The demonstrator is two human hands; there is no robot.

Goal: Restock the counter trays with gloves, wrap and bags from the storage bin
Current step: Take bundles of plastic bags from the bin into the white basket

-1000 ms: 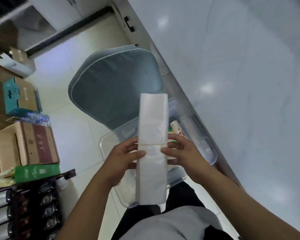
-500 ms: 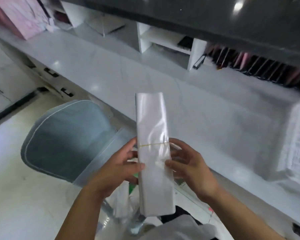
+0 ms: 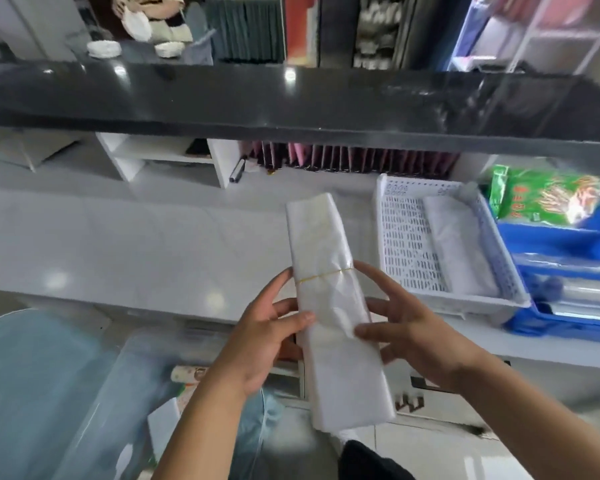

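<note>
**Bundle of bags in both my hands, in front of the counter**

From the head camera: I hold a long, flat bundle of clear plastic bags [image 3: 329, 299] between my two hands, its length running away from me and leaning a little to the left at the far end. A thin yellow rubber band [image 3: 324, 274] circles it just beyond my fingers. My left hand [image 3: 260, 344] grips the left edge, thumb pressed on top and fingers curled underneath. My right hand [image 3: 416, 337] grips the right edge the same way, thumb on the top face, fingers spread along the side and under it.

Beyond my grip lies the pale counter [image 3: 136, 244]. To the right of my right hand, on that counter, sits a white perforated tray [image 3: 406, 251] with a folded stack of clear plastic [image 3: 458, 247] lying along its right half. Farther right, touching it, is a blue tray [image 3: 568, 327] holding rolls of wrap, with a green packet [image 3: 548, 199] at its far end.

Below my left forearm is a clear storage bin [image 3: 125, 386] with a few items inside, too blurred to name.
</note>
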